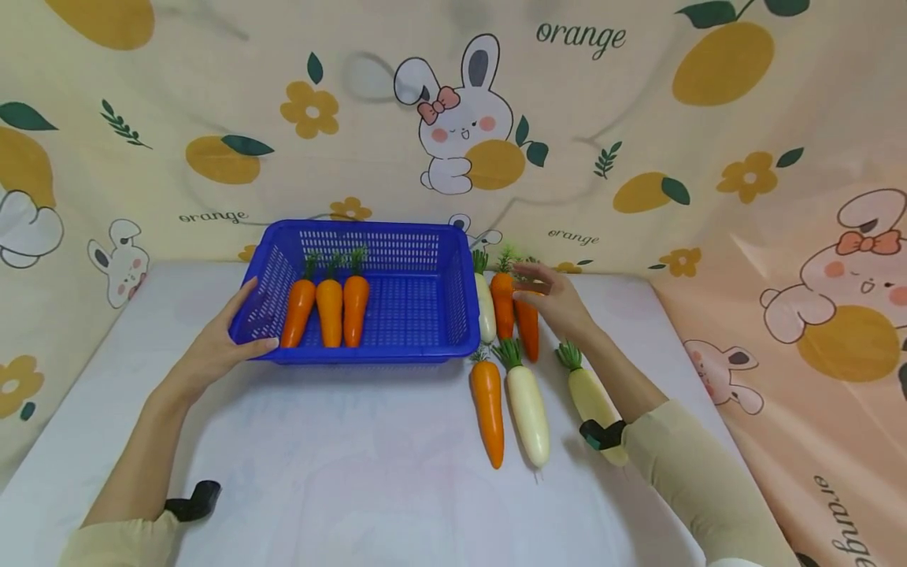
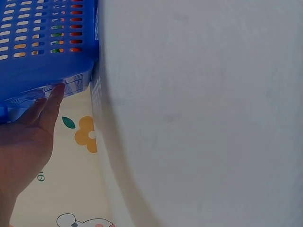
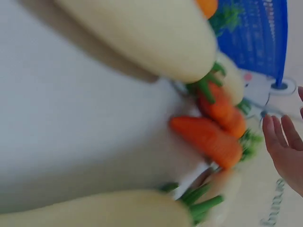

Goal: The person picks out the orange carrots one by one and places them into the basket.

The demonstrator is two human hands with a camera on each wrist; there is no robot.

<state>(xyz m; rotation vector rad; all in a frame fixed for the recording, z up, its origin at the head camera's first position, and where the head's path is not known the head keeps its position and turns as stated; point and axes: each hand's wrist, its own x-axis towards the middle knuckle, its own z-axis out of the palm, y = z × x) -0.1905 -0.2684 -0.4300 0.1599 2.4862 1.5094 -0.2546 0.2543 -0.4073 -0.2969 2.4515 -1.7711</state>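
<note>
L grip (image 1: 211,345) spread on rect blue plastic basket (image 1: 383,355); R grip (image 1: 556,303) ditto by tapered orange carrot (image 1: 527,329), 3 o'clock. Crowding cld cause knocks.

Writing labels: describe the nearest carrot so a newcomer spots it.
Find the blue basket on the table. Off its near right corner, an orange carrot lies left of a white radish. It lies nearer the camera than the other loose carrots.

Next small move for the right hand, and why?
Probably close the right hand on the rightmost carrot: the hand looks empty right by it, and three carrots already lie in the blue basket, which the left hand holds.
</note>
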